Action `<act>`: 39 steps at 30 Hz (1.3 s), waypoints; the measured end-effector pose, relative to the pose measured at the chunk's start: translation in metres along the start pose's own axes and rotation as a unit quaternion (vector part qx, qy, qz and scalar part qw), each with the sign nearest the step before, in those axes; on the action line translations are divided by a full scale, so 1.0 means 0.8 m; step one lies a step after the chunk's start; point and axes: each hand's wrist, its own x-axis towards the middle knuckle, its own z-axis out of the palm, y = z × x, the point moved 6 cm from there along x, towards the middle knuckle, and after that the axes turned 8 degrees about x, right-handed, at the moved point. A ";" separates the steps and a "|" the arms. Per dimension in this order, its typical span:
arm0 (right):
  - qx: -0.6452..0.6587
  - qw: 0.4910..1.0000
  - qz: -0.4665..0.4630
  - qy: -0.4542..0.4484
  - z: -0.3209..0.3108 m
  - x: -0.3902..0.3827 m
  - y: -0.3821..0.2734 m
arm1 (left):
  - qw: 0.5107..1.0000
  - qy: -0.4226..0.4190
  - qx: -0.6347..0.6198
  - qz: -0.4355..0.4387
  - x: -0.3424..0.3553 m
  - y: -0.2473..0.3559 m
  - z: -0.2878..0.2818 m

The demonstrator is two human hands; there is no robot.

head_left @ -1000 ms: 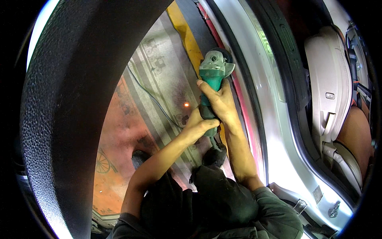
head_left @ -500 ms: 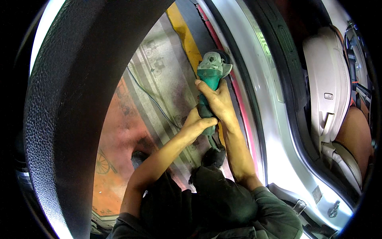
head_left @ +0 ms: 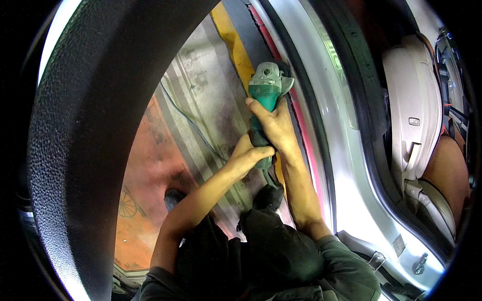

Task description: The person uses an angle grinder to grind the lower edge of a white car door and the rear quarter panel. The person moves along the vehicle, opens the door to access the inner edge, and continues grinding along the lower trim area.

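Note:
A green angle grinder with a grey metal gear head and a guard on its right side is held in front of me, its head pointing away. My right hand is closed round the front of its body, thumb lying across the top. Farther back, my left hand grips the rear end of the handle. The cord leaves the grinder's near end toward my shoe. Most of the disc is hidden by the gear head. The tool's head is close to the car's pink-edged sill strip; whether they touch I cannot tell.
The white car door sill with black rubber seal runs along the right, a beige seat beyond it. A black textured door panel curves along the left. A thin cable lies across the patterned floor mat.
Hardly anything differs. The grinder's head has shifted very slightly away from me, and both hands keep their grip on it.

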 end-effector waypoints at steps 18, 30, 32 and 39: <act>-0.010 1.000 -0.022 0.008 -0.001 0.008 0.008 | 0.999 0.004 0.035 -0.011 0.006 -0.007 -0.008; -0.036 0.999 -0.031 0.012 -0.002 0.004 -0.002 | 0.999 0.013 0.033 -0.002 0.005 -0.005 -0.002; -0.025 0.999 -0.026 0.011 -0.004 0.000 0.003 | 0.999 0.007 0.030 -0.008 0.002 -0.008 0.002; -0.009 1.000 0.004 0.011 -0.006 0.007 0.018 | 1.000 0.003 0.022 -0.005 0.005 -0.012 -0.003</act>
